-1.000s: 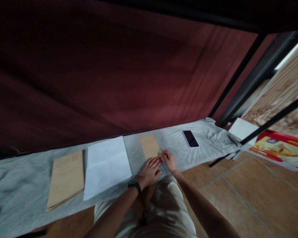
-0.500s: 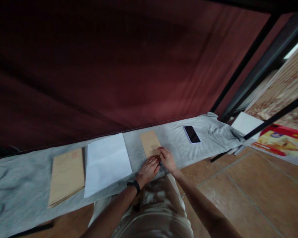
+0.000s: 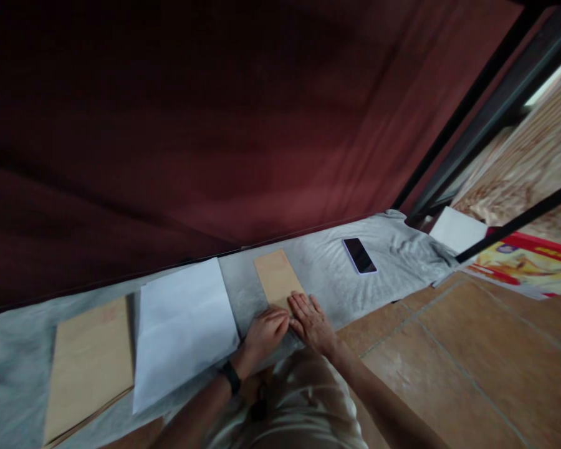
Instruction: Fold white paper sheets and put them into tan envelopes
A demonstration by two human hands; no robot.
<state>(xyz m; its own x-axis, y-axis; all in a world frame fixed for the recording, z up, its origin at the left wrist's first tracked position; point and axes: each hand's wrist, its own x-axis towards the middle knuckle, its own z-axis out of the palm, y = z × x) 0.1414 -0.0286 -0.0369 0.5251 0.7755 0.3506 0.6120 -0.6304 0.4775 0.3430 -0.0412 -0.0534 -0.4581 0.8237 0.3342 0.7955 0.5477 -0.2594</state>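
A small brown envelope (image 3: 277, 274) lies on the grey cloth (image 3: 320, 265) in front of me. My left hand (image 3: 266, 330), with a dark band at the wrist, is closed at the envelope's near left end; what sits under its curled fingers is hidden. My right hand (image 3: 314, 323) rests flat beside it, fingers stretched out over the near right end of the envelope. The two hands touch or nearly touch, and they cover the envelope's near edge.
Left of the hands lie white paper sheets (image 3: 182, 330) and, farther left, a stack of brown envelopes (image 3: 91, 368). A phone (image 3: 359, 255) lies to the right. Beyond the cloth's right end are a black metal bar (image 3: 518, 219) and a red-yellow box (image 3: 533, 265).
My left hand has gone from lying flat to curled. My right hand has opened from a pinch and now lies flat on the envelope. The view has shifted slightly.
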